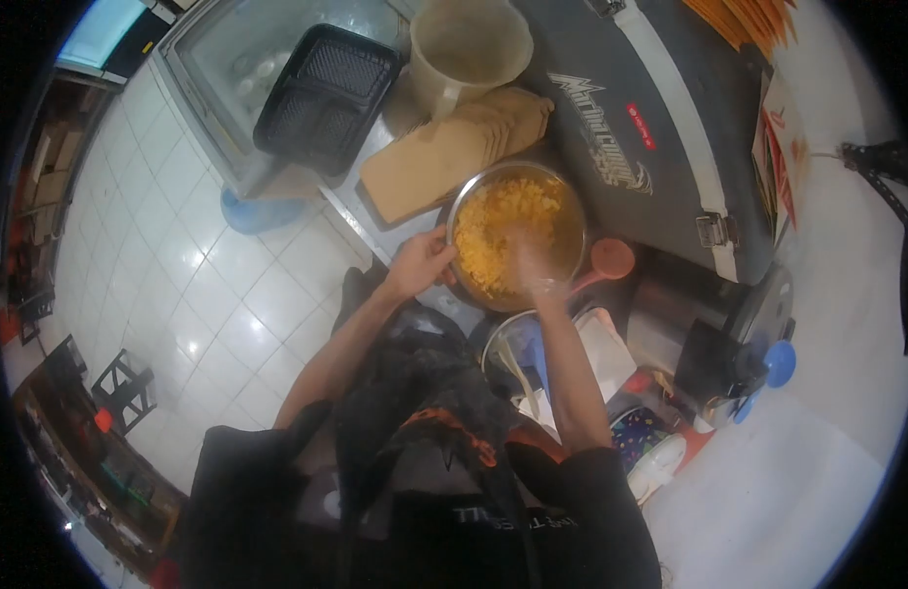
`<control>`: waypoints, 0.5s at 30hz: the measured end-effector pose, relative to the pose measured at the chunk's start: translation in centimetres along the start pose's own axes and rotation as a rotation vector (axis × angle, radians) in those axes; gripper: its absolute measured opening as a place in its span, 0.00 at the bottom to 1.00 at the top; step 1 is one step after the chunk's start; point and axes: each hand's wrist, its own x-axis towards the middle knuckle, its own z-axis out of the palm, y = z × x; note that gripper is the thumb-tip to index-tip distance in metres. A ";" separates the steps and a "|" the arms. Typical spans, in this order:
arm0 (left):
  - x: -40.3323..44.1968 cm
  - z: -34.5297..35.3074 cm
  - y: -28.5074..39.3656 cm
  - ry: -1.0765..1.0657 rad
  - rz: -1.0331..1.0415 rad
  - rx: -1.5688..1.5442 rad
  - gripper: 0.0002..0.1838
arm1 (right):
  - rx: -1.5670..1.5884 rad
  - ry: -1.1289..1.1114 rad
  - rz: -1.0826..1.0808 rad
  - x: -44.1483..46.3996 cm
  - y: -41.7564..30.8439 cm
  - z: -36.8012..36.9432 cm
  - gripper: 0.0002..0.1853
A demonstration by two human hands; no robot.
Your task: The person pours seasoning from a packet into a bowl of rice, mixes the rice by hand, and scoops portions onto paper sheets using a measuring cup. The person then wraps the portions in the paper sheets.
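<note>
A round metal bowl (pixel 579 218) holds a yellow-orange, crumbly food (pixel 488 226) that looks like rice or grated bits. With my left hand (pixel 422 262) I grip the bowl's near left rim. Inside the bowl, over the food, my right hand (pixel 534 265) is smeared by motion, so its fingers do not show clearly. A pinkish-red ladle or scoop (pixel 612 259) lies just right of the bowl, close to my right wrist.
Beyond the bowl are a stack of brown cardboard pieces (pixel 425 165), a black compartment tray (pixel 331 93) and a cloudy plastic jug (pixel 471 44). A large dark strapped bag (pixel 631 118) borders the right. A clear container (pixel 508 353) and a pot (pixel 685 319) stand nearer me.
</note>
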 end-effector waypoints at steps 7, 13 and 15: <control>-0.1 0.2 0.4 -0.005 -0.012 -0.004 0.21 | -0.292 -0.059 0.285 2.4 -5.0 -3.4 0.20; -0.2 0.1 0.6 -0.023 -0.037 -0.050 0.21 | 0.057 0.000 0.267 0.0 -1.5 0.7 0.20; 0.0 -0.1 0.4 -0.038 -0.007 -0.044 0.22 | 0.212 0.041 0.265 -0.2 0.7 -0.1 0.20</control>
